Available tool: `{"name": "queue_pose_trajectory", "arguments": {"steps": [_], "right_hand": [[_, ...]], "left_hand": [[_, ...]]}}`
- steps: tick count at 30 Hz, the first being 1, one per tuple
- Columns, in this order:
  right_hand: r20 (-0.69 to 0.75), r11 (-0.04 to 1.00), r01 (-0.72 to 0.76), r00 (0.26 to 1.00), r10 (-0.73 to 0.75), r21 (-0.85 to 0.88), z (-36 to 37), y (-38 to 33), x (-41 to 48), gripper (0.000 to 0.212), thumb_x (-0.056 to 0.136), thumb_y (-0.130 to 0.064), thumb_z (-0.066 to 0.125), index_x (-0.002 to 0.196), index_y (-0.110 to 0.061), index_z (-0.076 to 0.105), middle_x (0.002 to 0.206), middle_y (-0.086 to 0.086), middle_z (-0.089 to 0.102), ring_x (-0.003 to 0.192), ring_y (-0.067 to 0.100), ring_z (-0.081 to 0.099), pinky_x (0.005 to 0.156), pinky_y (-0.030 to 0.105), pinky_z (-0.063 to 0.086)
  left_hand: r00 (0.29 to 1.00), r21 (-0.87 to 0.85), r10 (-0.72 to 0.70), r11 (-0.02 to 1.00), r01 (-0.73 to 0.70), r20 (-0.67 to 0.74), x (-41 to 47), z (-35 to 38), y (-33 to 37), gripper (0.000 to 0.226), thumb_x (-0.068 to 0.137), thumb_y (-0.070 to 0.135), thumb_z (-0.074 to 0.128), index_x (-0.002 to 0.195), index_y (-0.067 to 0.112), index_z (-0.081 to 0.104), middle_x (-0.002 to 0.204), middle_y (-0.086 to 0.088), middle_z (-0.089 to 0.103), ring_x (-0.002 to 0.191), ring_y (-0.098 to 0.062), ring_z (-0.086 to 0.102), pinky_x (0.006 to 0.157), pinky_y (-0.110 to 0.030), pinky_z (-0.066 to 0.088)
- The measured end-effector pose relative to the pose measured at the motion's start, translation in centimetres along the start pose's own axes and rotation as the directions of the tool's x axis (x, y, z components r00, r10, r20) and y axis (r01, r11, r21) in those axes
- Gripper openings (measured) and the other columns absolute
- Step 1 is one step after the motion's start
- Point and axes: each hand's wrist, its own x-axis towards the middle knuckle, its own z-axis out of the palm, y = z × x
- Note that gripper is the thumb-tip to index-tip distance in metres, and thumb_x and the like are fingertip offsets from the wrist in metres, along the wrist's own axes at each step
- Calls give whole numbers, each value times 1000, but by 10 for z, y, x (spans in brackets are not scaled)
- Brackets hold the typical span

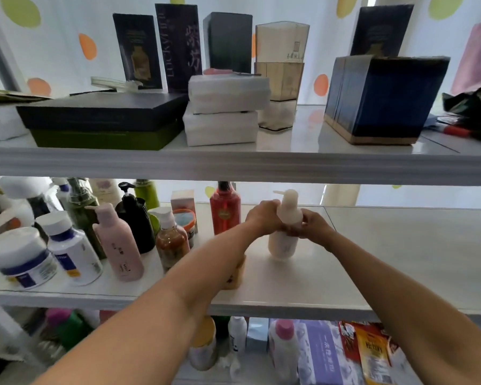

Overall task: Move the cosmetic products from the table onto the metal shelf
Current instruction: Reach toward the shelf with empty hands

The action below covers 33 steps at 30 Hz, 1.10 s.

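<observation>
Bright backlit daylight, glossy shelf [400,245] glare, soft blur, edges bowed.

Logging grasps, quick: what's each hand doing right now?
Left hand: grips the cream pump bottle at its shoulder.
Right hand: holds the same bottle, fingers curled on it.

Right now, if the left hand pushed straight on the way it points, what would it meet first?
The white pump bottle, which the left hand grips at the neck; the right hand grips its other side.
</observation>
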Motion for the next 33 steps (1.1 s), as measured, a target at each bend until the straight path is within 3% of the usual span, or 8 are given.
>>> {"name": "queue_pose_trajectory", "arguments": {"steps": [8, 13, 24, 33], "right_hand": [[19, 999, 45, 999, -44, -26, -7, 0, 45, 49, 74, -7, 76, 119, -3, 57, 103, 6, 60, 100, 26, 57, 86, 41, 51], [75, 995, 94, 993, -91, -44, -10, -9, 61, 51, 76, -6, 75, 122, -1, 54, 108, 8, 58, 102, 27, 56, 87, 45, 53], [83, 996, 65, 995, -60, -53, -4, -2, 78, 49, 76, -10, 75, 120, -6, 56, 118, 11, 61, 110, 29, 57, 94, 48, 49], [97, 992, 5, 995, 7, -127, -10, 3, 86, 54, 77, -16, 75, 125, -6, 51, 119, 11, 59, 110, 30, 56, 90, 47, 52]], "left_hand": [[999, -4, -34, 999, 33, -35, 44, -4, -7, 46, 72, 26, 77, 114, 12, 63, 107, -6, 67, 98, -25, 62, 85, -37, 51], [995, 29, -67, 997, 69, -75, 53, -10, -9, 44, 73, 21, 76, 113, 10, 63, 106, -6, 67, 96, -23, 62, 84, -34, 50], [987, 134, -149, 979, 156, -65, 76, -4, -15, 18, 72, 14, 69, 88, 13, 62, 90, -3, 67, 82, -22, 62, 70, -32, 51], [988, 83, -150, 985, 148, 20, 82, -4, -12, 32, 77, 20, 72, 105, 9, 63, 102, -7, 69, 88, -20, 58, 74, -29, 45]]}}
